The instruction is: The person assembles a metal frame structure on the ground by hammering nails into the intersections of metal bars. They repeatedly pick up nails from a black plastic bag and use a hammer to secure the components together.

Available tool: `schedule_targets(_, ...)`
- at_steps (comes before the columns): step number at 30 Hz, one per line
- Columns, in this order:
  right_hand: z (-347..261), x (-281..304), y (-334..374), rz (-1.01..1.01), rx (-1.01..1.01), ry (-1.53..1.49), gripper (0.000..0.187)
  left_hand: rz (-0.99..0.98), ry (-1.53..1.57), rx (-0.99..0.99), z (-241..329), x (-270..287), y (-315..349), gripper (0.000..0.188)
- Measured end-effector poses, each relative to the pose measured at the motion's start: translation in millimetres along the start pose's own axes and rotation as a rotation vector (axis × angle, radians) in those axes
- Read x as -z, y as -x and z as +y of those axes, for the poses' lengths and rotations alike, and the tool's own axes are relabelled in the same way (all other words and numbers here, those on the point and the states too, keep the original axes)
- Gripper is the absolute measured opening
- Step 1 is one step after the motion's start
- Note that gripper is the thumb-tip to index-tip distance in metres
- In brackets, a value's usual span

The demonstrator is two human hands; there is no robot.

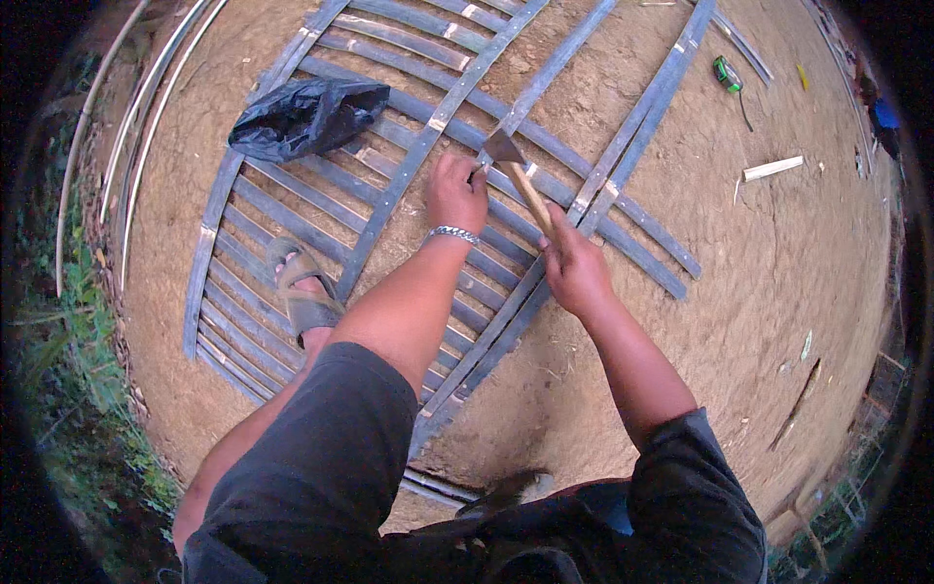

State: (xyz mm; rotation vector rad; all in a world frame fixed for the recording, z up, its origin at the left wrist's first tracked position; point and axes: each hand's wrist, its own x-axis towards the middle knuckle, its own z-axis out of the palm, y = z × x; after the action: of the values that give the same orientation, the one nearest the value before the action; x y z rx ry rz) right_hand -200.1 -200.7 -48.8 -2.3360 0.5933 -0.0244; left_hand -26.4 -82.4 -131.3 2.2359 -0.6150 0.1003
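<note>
A slatted frame (394, 190) of dark grey split strips, with long rails crossing many slats, lies on the ground before me. My right hand (576, 263) is wrapped round the wooden handle of a hatchet (529, 195). Its dark, wedge-shaped head is over a slat joint, just right of my left fingers. My left hand (456, 193), with a chain bracelet at the wrist, is closed low over the slats. Thumb and fingertips are bent together by the joint; what they pinch, if anything, is too small to make out.
A black plastic bag (309, 117) lies on the frame's far left part. My sandalled foot (304, 287) stands on the slats. To the right on bare dirt are a green tape measure (726, 75) and a pale wood piece (773, 168). Long poles (156, 127) lie along the left.
</note>
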Motion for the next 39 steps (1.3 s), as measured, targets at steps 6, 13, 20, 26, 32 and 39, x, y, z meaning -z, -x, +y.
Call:
schedule_targets(6, 8, -3, 0, -0.041, 0.008, -0.004, 0.053, 0.019, 0.002, -0.018, 1, 0, -3, 0.012)
schedule_targets(13, -6, 2, 2, 0.064, 0.059, -0.086, 0.053, -0.011, 0.048, -0.007, 2, 3, -4, 0.009)
schedule_targets(20, -8, 4, 2, 0.050, 0.022, -0.054, 0.054, -0.024, 0.034, 0.002, 3, 4, -7, 0.008)
schedule_targets(26, 2, 2, -4, -0.090, -0.065, -0.025, 0.054, -0.045, 0.014, 0.034, 4, 6, -4, 0.009)
schedule_targets(32, 7, -4, 2, 0.008, 0.025, -0.054, 0.053, -0.032, 0.055, 0.021, 3, 3, -6, 0.009)
schedule_targets(39, -3, 2, 0, 0.169, 0.132, -0.118, 0.056, -0.012, 0.004, -0.028, 6, 7, -9, 0.008)
